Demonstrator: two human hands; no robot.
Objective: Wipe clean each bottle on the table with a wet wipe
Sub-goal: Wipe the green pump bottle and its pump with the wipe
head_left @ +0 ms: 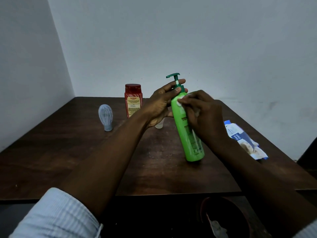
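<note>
A tall green pump bottle [186, 134] stands tilted on the dark wooden table [60, 152], its base touching the top. My left hand [161, 103] grips its neck just under the dark green pump head. My right hand [204, 114] presses a white wet wipe [180, 102] against the bottle's upper body. Behind my left hand stands a red bottle [133, 100] with a red cap. A pale blue ribbed bottle [105, 116] rests cap-down at the left. A small clear bottle [159, 124] is mostly hidden behind my left wrist.
A blue-and-white pack of wet wipes [245, 140] lies near the table's right edge. Below the front edge sits a dark round bin [224, 217] holding white crumpled material. Walls close in behind and to the left.
</note>
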